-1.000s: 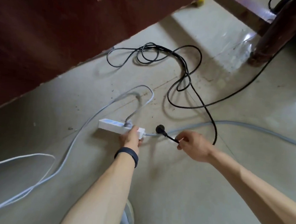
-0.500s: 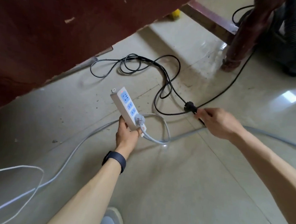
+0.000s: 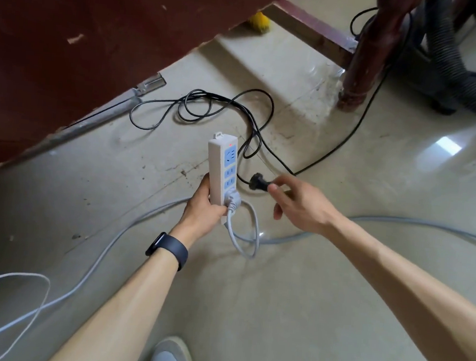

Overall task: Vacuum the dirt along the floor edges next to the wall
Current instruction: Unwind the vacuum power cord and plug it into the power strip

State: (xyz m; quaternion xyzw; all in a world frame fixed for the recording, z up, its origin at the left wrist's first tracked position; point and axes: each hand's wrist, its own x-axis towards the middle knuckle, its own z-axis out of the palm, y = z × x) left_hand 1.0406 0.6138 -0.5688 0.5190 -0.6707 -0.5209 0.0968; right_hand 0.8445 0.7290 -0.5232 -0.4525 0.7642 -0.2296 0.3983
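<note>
My left hand (image 3: 202, 206) grips the lower end of a white power strip (image 3: 221, 168) with blue sockets, held upright above the floor. A grey plug sits in its lowest socket, and a red light shows at its top. My right hand (image 3: 300, 204) pinches a black plug (image 3: 257, 182) just right of the strip, level with the lower sockets, not touching it. The plug's black cord (image 3: 252, 116) loops over the floor toward the vacuum's ribbed hose (image 3: 450, 62) at the top right.
A dark red wooden panel (image 3: 86, 43) fills the upper left, with dirt specks on the floor along its edge. A wooden leg (image 3: 360, 62) stands at the upper right. Grey and white cables (image 3: 98, 269) trail over the floor. A yellow object (image 3: 259, 22) lies beyond the panel. My shoe (image 3: 171, 356) shows at the bottom.
My left hand has lifted the power strip from the floor and turned it upright. My right hand has brought the black plug up close to the strip's right side.
</note>
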